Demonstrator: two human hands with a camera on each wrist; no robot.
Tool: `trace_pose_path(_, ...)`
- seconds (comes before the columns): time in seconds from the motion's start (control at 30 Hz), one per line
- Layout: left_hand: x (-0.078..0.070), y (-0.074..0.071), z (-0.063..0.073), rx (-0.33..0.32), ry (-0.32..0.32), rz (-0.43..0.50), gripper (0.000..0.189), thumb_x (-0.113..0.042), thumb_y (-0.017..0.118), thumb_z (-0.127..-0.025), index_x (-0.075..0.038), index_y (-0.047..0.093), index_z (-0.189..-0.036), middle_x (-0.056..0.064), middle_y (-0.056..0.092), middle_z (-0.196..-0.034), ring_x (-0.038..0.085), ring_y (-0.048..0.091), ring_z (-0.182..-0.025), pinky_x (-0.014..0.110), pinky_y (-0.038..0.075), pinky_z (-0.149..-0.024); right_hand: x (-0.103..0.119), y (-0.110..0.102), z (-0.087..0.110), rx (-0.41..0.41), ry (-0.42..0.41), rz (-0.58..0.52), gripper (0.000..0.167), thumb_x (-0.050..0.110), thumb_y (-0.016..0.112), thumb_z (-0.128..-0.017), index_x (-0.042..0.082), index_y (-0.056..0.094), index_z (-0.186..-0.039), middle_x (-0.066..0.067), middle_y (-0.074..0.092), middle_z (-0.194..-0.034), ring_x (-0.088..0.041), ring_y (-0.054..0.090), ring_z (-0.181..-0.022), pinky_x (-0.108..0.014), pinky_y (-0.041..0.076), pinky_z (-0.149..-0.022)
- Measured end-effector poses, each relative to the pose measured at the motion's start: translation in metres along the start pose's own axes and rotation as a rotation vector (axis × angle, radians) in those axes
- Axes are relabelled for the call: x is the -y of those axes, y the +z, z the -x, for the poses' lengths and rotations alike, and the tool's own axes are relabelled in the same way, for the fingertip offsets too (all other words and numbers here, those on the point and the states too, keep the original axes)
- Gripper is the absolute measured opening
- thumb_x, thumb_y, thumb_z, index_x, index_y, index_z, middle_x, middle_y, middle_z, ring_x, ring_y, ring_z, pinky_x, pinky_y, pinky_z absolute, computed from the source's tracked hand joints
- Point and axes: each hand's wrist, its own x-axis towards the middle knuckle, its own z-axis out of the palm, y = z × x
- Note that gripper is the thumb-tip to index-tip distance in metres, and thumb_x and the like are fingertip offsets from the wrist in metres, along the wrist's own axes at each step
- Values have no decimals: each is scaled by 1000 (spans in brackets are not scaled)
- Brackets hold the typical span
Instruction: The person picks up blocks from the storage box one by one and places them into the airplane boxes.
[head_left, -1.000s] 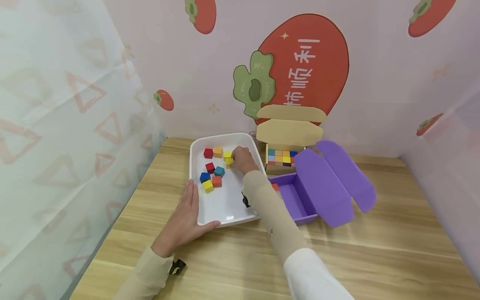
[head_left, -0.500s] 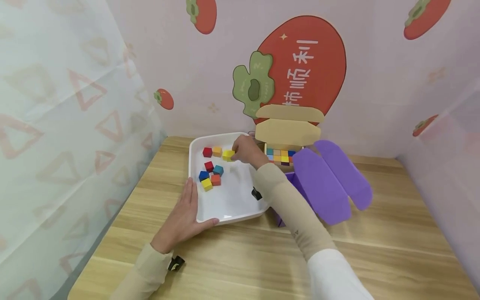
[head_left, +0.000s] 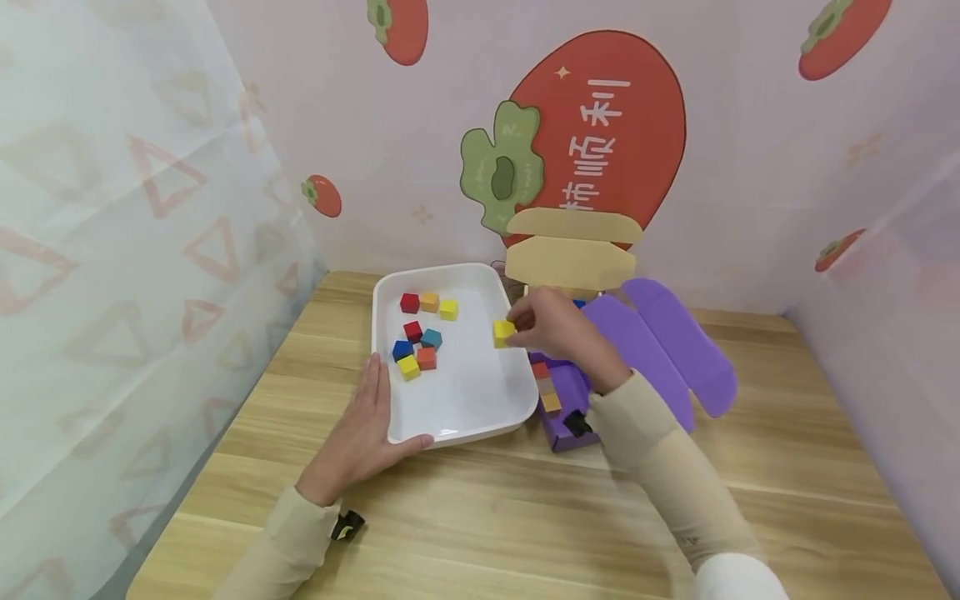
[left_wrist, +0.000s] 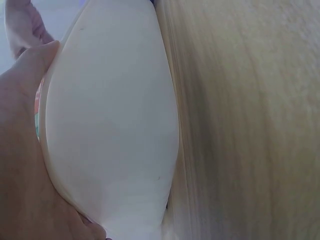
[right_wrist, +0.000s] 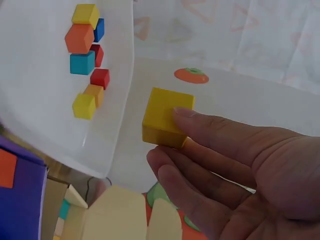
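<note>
"Pale walls [head_left: 750, 167] printed with red persimmons are rising behind a wood-grain table [head_left: 480, 517]. What is the right hand [head_left: 558, 325] doing?"

"It is pinching a yellow block [head_left: 503, 334] between thumb and fingertips. From the head view, the block is showing against the right wall of a white tray [head_left: 465, 404]."

"And the left hand [head_left: 360, 421]?"

"Its straight fingers are lying along the tray's left side and its thumb is reaching along the near edge, so the hand is spreading around that corner."

"What is sitting inside the tray?"

"Toward its far end, a red cube [head_left: 409, 302], an orange cube [head_left: 429, 302] and a yellow cube [head_left: 447, 310] are forming a row. By its left side, a second red cube [head_left: 413, 332], a teal cube [head_left: 431, 339], a blue cube [head_left: 402, 350], an orange-red cube [head_left: 427, 358] and another yellow cube [head_left: 408, 367] are clustering."

"And right of the tray?"

"Just beside it, a purple box [head_left: 562, 440] is standing with its lid [head_left: 652, 350] open, and red, tan and orange blocks [head_left: 551, 403] are showing inside. Beyond the tray's right side, a beige lid [head_left: 570, 261] is standing raised."
</note>
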Motion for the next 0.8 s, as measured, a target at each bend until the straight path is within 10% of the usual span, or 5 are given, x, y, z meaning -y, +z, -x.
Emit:
trace_pose_path(0.37,2,2,-2,20,-13,-5,141,-87,64,-79,-2,-1,-169,15,-11,-179,41,2,-166,66,35,-121,-48,-5,68,-13,-57,19,18,7,86,-87,2,82,-103,-8,80,-91,-16,74,-82,-35,65,-76)
trace_pose_path(0.8,1,1,-2,17,-7,-11,140,-86,65,-79,1,0,-168,18,-8,-179,42,3,-166,65,35,-122,-89,32,83,107,-34,-12,20,4,88,-81,2,81,-100,-6,81,-91,-14,75,-83,-30,65,-73)
